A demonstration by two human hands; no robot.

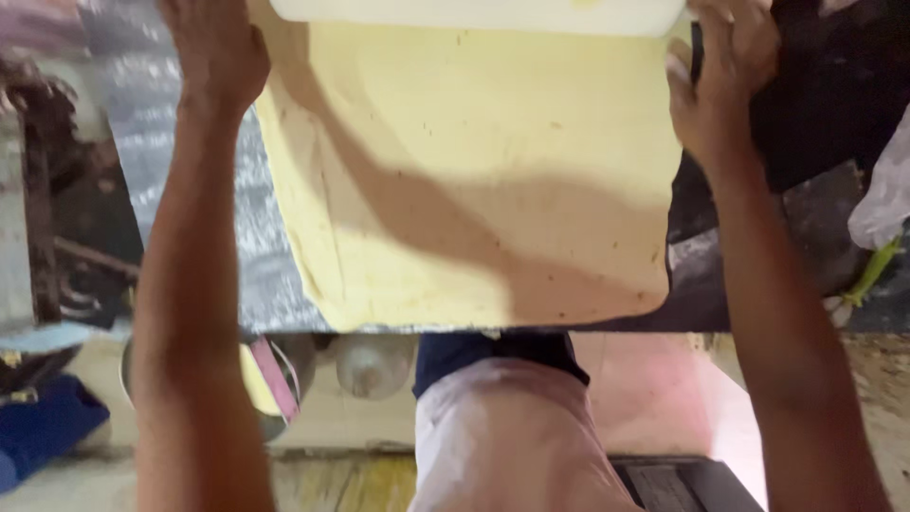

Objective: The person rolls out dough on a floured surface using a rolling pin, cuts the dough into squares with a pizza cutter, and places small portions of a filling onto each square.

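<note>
A wide sheet of pale yellow dough [474, 171] lies flat on a grey metal worktop [180, 161], its near edge reaching the table's front edge. A white, rounded bar [474, 13] crosses the top of the view above the dough. My left hand [213, 47] grips the far left corner of the dough near that bar. My right hand [716, 81] holds the far right side, fingers curled over the edge. Both forearms stretch forward over the table, casting shadows across the dough.
Dark, cluttered surface [825, 95] lies right of the dough, with a white plastic bag [886, 194]. Below the table edge I see my light shirt [502, 436], a metal bowl [280, 379], a plastic bottle [370, 365] and a blue cloth [47, 427].
</note>
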